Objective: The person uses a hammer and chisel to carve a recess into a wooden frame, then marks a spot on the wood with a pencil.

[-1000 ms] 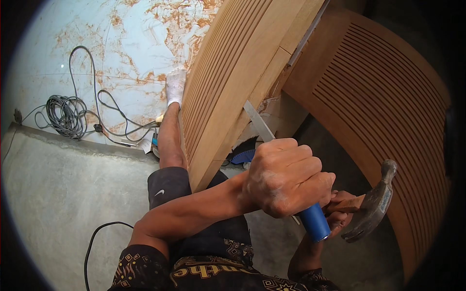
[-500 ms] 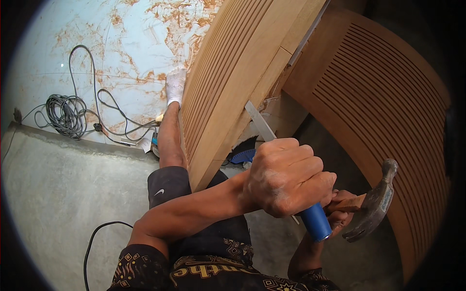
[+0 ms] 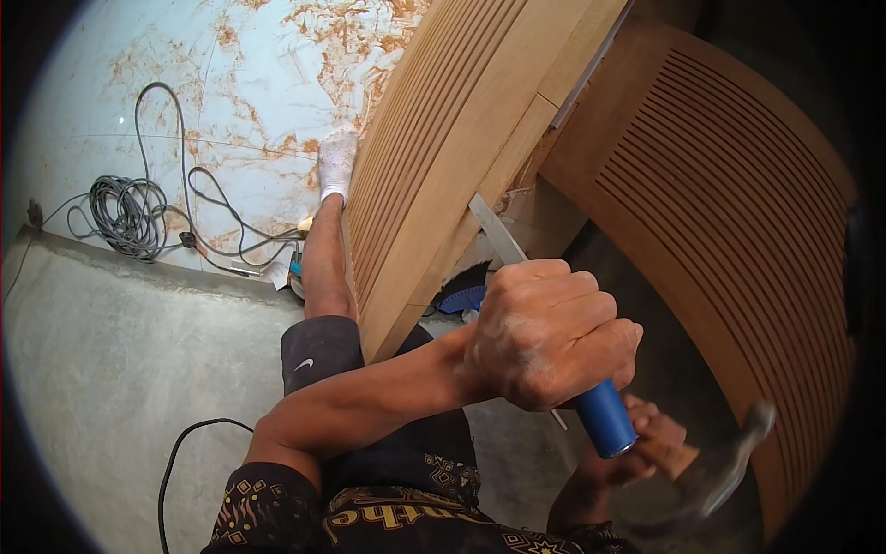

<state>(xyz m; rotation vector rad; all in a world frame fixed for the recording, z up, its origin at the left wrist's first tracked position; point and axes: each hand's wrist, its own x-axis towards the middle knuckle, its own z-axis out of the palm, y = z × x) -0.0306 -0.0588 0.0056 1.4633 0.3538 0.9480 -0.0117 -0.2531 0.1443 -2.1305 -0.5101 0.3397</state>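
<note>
My left hand point(image 3: 558, 334) is wrapped round the blue handle of a chisel point(image 3: 499, 231). The chisel's flat metal blade runs up and left, its tip against the edge of a wooden door panel point(image 3: 461, 180) that stands on its side. Below and right of the chisel's butt, my right hand point(image 3: 641, 443) grips the wooden handle of a claw hammer point(image 3: 722, 480). The hammer head is blurred by motion and apart from the chisel. Part of my right hand's grip lies in shadow behind the chisel handle.
A second slatted wooden panel point(image 3: 720, 212) stands at the right. My leg point(image 3: 325, 263) is against the door's left face. A coiled grey cable point(image 3: 129, 217) lies on the stained white tiles point(image 3: 249, 88). A blue object point(image 3: 461, 299) sits behind the door's lower end.
My right hand has swung the hammer down and slightly right, away from the chisel. The left hand and chisel stay almost where they were.
</note>
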